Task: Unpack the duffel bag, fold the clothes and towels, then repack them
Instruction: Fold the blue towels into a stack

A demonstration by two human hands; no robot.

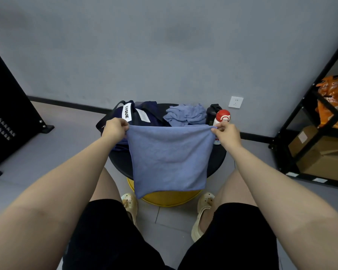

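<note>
A blue towel [169, 158] hangs flat in front of me, held up by its two top corners. My left hand [115, 128] pinches the left corner and my right hand [225, 133] pinches the right corner. Behind it, on a round black table [218, 160], lies the dark navy duffel bag [137, 115] with a white label. A second blue towel [185, 114] sits crumpled at the table's back. The hanging towel hides most of the tabletop.
A black bottle [213, 114] and a red-and-white bottle [222, 116] stand at the table's right. The table has a yellow base [168, 198]. A black shelf with boxes [320, 151] stands right, a black rack [10, 121] left, a grey wall behind.
</note>
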